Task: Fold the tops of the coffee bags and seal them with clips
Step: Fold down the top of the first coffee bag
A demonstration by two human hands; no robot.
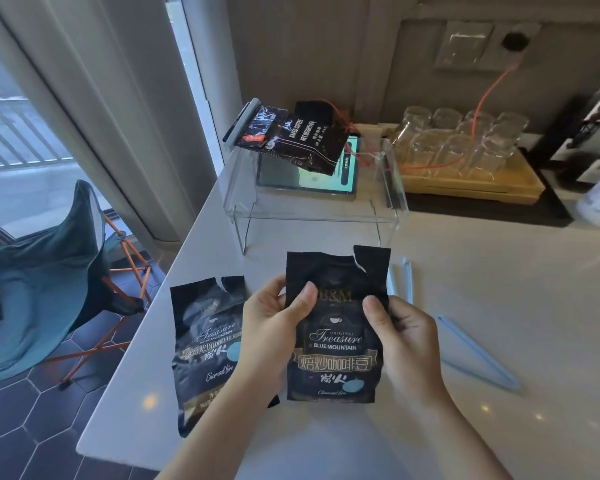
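On the white counter [465, 271] by the window, my left hand [271, 337] and right hand [406, 341] pinch the upright coffee bag [336, 341], its torn top unfolded; next I'd fold it, then reach what look like blue clips [478, 351].

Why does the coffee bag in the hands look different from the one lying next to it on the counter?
The held bag is upright, gripped by the left hand and right hand; the lying bag rests flat on the counter, touched by neither. The held bag faces the camera squarely; the lying bag is tilted and shinier with glare. Both are dark bags with the same label and torn, unfolded tops without clips.
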